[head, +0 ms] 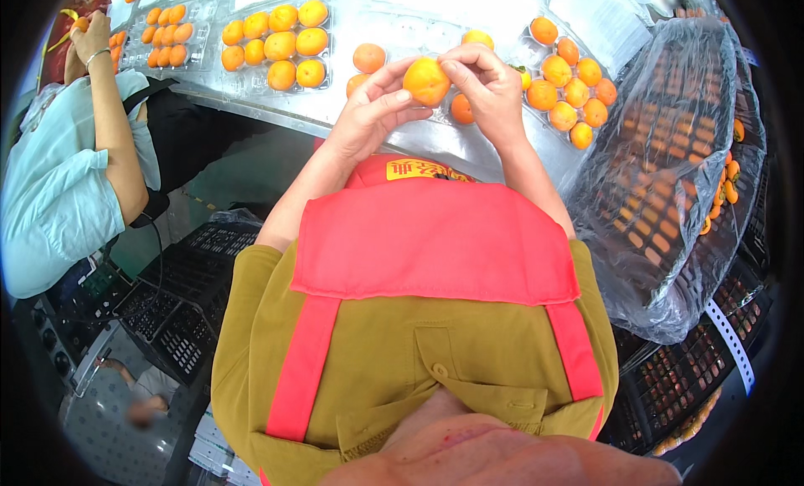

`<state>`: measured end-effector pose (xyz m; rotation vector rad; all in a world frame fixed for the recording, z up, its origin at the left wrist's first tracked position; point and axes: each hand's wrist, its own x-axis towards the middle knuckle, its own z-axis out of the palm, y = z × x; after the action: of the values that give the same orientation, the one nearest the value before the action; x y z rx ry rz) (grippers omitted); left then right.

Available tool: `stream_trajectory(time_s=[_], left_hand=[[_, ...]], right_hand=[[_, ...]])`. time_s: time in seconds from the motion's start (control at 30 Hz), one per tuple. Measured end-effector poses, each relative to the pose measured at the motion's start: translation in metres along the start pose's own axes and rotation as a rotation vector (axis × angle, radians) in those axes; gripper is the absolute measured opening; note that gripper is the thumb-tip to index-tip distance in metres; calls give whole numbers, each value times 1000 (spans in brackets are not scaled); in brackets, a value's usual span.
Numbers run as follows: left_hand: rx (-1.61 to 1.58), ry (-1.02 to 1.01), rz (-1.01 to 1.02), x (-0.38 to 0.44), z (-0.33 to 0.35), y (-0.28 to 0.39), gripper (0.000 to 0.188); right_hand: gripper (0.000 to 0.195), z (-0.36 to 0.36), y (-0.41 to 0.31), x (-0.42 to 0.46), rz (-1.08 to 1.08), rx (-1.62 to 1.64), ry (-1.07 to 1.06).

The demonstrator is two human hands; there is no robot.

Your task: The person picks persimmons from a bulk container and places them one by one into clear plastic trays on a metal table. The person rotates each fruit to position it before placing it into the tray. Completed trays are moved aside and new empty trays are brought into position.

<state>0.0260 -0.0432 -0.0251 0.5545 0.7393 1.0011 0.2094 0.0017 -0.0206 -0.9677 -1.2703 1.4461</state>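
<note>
An orange persimmon point(427, 82) is held up between both hands above the metal table. My left hand point(386, 106) cups it from its left and lower side, the thumb against the fruit. The fingertips of my right hand point(487, 77) pinch its upper right edge. Beneath and around the hands lie loose or tray-set persimmons, such as one point(369, 58) at the left and one point(462, 109) under my right wrist; the hands partly hide a clear plastic tray there. To the right, several persimmons point(557, 70) fill part of another clear tray.
Further left on the metal table point(276, 112) stand clear trays of persimmons point(281, 45). A co-worker point(69, 165) handles fruit at the far left. Plastic-lined black crates point(659, 172) with more persimmons stand at my right. Black crates point(182, 297) are stacked at the lower left.
</note>
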Motion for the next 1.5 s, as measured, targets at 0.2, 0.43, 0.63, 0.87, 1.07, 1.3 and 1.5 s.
stream_trajectory(time_s=[0.2,0.43,0.63,0.87,1.07,1.3,1.5], left_hand=[[-158,-60,-49,-1,-8,3,53],[-349,-47,-78,4,-17,-1,50],[-489,-78,-104,6,-24,-5,49],[-431,-45,-146,5,-23,-4,49],[-280,20,-166,4,-10,-1,48],[211,141,-135,2,11,1,49],[283,139,-105,2,14,4,43]], right_hand=[[12,-15,-2,0,60,-51,122],[12,-39,-7,-35,214,-230,-367],[36,-29,-2,-68,474,-132,-733],[21,-66,-12,-50,460,-161,-805],[25,-65,-16,-25,260,-83,-264],[54,-22,-24,-13,263,-77,-238],[54,-26,-11,-14,351,41,-247]])
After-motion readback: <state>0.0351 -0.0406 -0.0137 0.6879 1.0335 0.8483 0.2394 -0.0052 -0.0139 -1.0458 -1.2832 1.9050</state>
